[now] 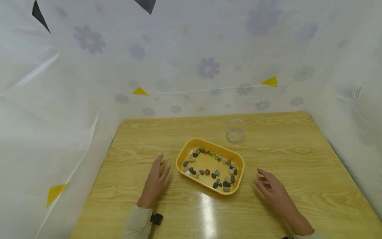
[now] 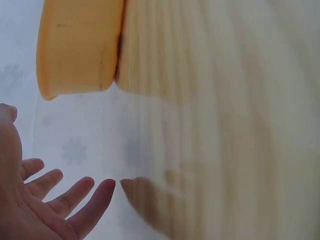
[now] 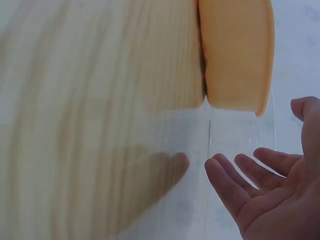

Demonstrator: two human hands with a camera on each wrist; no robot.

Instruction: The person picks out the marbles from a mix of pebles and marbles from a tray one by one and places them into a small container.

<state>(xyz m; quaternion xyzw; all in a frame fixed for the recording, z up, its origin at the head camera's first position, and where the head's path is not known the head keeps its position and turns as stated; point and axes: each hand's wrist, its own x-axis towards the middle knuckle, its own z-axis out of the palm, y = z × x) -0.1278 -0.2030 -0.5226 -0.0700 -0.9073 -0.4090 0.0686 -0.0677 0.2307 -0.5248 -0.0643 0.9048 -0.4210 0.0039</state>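
A yellow tray (image 1: 237, 181) sits mid-table with several small stones (image 1: 217, 173) and glass beads ringed inside it. My left hand (image 1: 156, 180) hovers just left of the tray, fingers straight, holding nothing. My right hand (image 1: 270, 188) is a little to the tray's right, fingers relaxed and spread, also empty. The left wrist view shows my left hand (image 2: 47, 205) open below the tray's (image 2: 75, 47) outer wall. In the right wrist view my right hand (image 3: 265, 187) lies open near the tray (image 3: 235, 50). A clear glass jar (image 1: 236, 130) stands behind the tray.
The wooden table (image 1: 298, 159) is enclosed by white flower-printed sheeting (image 1: 206, 69) at the back and both sides. The glass jar's (image 3: 235, 140) faint outline shows in the right wrist view. A glare patch lies on the table in front of the tray.
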